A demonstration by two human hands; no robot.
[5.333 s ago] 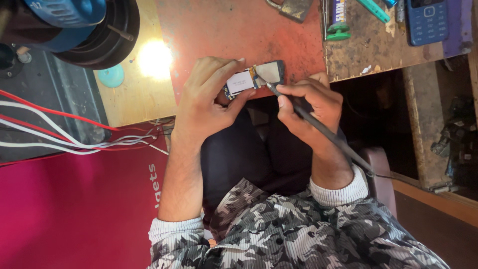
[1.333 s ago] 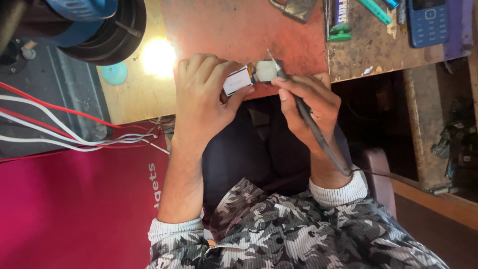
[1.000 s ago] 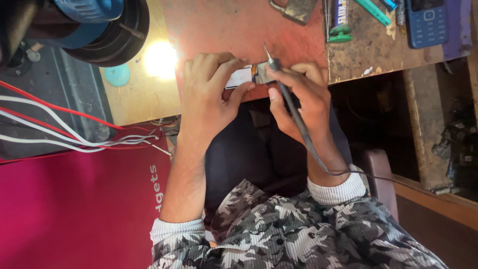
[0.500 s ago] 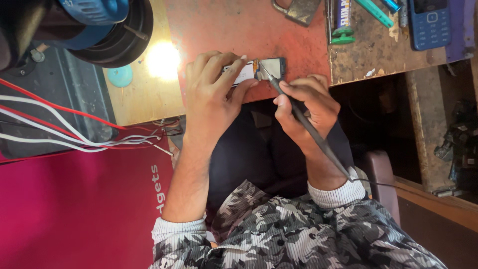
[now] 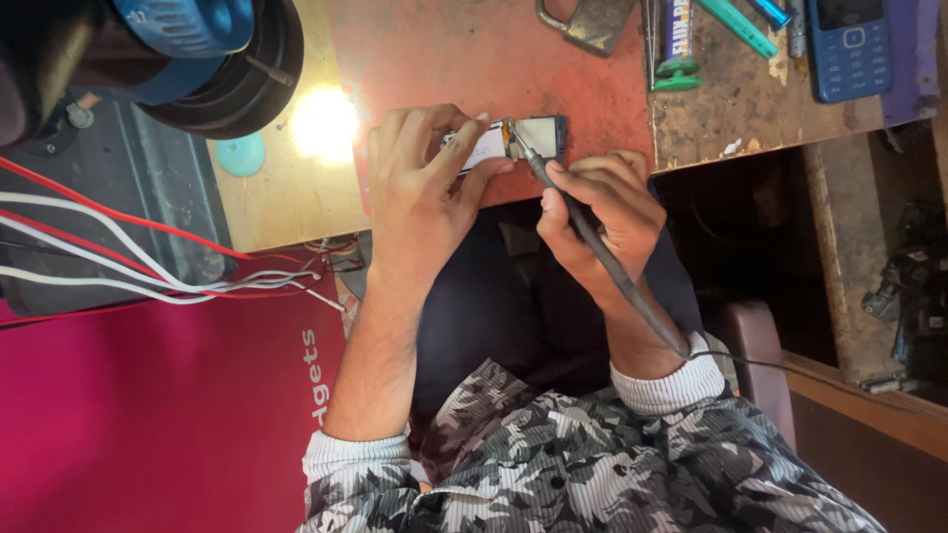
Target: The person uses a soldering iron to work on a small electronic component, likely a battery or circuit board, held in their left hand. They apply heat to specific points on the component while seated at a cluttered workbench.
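My left hand (image 5: pixel 420 188) pinches a small flat electronic part (image 5: pixel 513 140), whitish on the left and dark-framed on the right, against the near edge of the red workbench (image 5: pixel 464 59). My right hand (image 5: pixel 597 212) holds a thin dark soldering iron (image 5: pixel 592 247) like a pen. Its tip touches the middle of the part, where an orange strip shows. The iron's cord runs back over my right wrist.
A blue keypad phone (image 5: pixel 847 49), a green tube (image 5: pixel 676 44), a green tool and a metal padlock (image 5: pixel 588 20) lie on the far bench. A blue and black lamp (image 5: pixel 197 49) hangs at left over a bright spot. Red and white wires (image 5: pixel 128 247) cross a magenta surface.
The iron's tip lifted off the part about a second ago and has come back down onto its middle. My left hand has kept its hold on the part throughout.
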